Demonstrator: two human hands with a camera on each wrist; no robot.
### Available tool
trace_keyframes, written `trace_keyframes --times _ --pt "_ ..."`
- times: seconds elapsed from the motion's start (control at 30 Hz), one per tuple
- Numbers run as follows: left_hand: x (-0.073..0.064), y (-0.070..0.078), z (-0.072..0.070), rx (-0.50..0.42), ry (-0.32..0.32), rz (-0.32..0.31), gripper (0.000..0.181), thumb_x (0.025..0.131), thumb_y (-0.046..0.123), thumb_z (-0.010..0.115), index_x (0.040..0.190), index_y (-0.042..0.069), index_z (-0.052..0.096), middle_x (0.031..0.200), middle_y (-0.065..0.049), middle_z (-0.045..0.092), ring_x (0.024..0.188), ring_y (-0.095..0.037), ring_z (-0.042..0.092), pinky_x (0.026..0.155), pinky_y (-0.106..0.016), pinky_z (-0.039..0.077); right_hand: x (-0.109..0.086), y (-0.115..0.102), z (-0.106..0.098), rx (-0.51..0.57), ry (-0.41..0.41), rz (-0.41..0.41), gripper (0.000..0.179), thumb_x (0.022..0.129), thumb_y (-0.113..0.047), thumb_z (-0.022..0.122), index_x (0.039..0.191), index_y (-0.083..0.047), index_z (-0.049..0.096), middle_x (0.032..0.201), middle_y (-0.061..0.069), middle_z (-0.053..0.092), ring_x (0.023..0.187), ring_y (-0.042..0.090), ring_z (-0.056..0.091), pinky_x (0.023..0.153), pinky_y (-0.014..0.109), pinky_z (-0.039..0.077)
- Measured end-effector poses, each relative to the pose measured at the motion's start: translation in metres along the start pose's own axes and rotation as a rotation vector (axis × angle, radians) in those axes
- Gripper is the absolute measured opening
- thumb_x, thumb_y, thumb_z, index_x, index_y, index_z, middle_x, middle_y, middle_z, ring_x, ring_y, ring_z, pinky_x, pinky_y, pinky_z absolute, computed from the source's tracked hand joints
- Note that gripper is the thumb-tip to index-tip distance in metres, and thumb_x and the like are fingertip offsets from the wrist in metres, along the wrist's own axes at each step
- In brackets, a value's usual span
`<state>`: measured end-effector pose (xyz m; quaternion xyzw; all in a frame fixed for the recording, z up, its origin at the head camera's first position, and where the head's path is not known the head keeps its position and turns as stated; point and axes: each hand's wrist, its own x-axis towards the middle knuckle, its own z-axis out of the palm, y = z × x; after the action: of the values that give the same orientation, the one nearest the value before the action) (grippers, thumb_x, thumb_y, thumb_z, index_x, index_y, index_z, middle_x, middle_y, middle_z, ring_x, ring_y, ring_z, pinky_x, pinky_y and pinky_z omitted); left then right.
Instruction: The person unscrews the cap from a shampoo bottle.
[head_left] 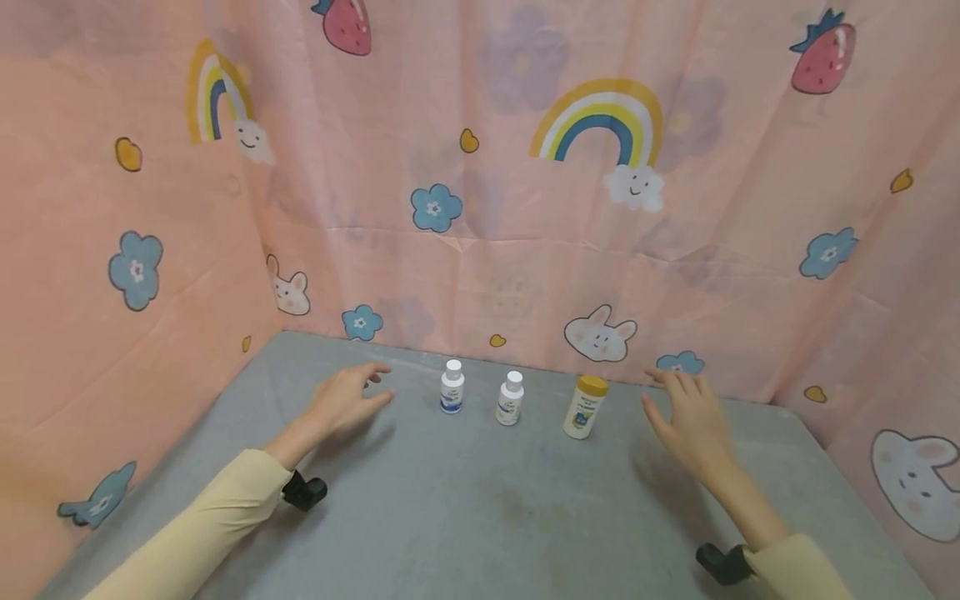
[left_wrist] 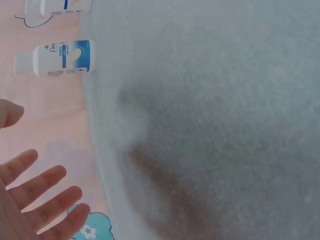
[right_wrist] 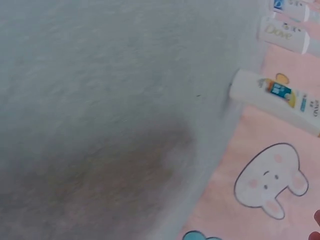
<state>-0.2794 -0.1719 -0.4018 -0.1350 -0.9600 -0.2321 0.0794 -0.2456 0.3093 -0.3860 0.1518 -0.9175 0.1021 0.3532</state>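
Observation:
Three bottles stand upright in a loose row on the grey table. On the left is a small white bottle (head_left: 452,388) with a blue-marked label, and a similar white bottle (head_left: 509,400) stands in the middle. To the right, a cream bottle (head_left: 582,412) has a yellow cap. My left hand (head_left: 347,398) hovers left of the row, its fingers loosely bent and holding nothing. My right hand (head_left: 693,421) is raised to the right of the yellow-capped bottle, fingers extended and apart from it. Only fingertips (right_wrist: 317,225) of the right hand enter the right wrist view.
The grey table (head_left: 480,508) runs back to a pink curtain (head_left: 465,275) printed with rainbows, flowers and rabbits. More of this cloth hangs along the left and right sides. Black wrist mounts (head_left: 303,490) sit beneath both cream sleeves (head_left: 217,508).

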Motion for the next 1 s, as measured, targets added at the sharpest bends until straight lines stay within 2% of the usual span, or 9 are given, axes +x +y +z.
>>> trace_keyframes --times 0.17,0.37,0.6,0.83,1.0 --pt "-0.002 0.006 0.001 0.0 0.005 -0.002 0.047 0.09 0.038 0.061 0.131 0.015 0.058 0.12 -0.01 0.067 0.103 -0.029 0.065 0.075 -0.047 0.053 0.008 -0.007 0.003 0.008 0.029 0.009 0.041 0.083 -0.015 0.069 0.12 -0.002 0.059 0.101 0.02 0.063 0.092 0.036 0.048 0.078 0.051 0.038" --pt "-0.002 0.015 0.002 -0.02 0.024 0.022 0.049 0.091 0.039 0.06 0.132 0.014 0.057 0.122 -0.012 0.066 0.107 -0.031 0.064 0.081 -0.05 0.052 0.02 -0.017 0.003 0.059 0.067 0.025 0.038 0.082 -0.013 0.07 0.118 -0.002 0.062 0.099 0.019 0.063 0.085 0.033 0.046 0.072 0.047 0.032" --pt "0.001 0.017 0.005 -0.074 0.068 0.006 0.049 0.091 0.039 0.06 0.132 0.013 0.056 0.122 -0.012 0.065 0.107 -0.031 0.064 0.086 -0.05 0.052 0.031 -0.032 0.007 0.105 0.079 0.026 0.037 0.08 -0.015 0.071 0.114 -0.001 0.063 0.108 0.021 0.065 0.1 0.043 0.051 0.082 0.058 0.039" --pt "0.007 0.023 0.009 -0.152 0.097 -0.026 0.048 0.091 0.036 0.061 0.132 0.01 0.056 0.121 -0.013 0.065 0.105 -0.029 0.063 0.086 -0.049 0.051 0.037 -0.044 0.011 0.177 0.088 0.042 0.035 0.082 -0.013 0.07 0.114 -0.002 0.063 0.108 0.019 0.065 0.1 0.039 0.051 0.08 0.054 0.038" --pt "0.009 0.028 0.012 -0.17 0.111 -0.027 0.047 0.091 0.034 0.061 0.131 0.01 0.056 0.12 -0.013 0.066 0.104 -0.028 0.063 0.085 -0.047 0.051 0.042 -0.054 0.014 0.186 0.102 0.052 0.034 0.082 -0.013 0.072 0.114 -0.004 0.063 0.105 0.017 0.066 0.098 0.036 0.052 0.081 0.053 0.04"
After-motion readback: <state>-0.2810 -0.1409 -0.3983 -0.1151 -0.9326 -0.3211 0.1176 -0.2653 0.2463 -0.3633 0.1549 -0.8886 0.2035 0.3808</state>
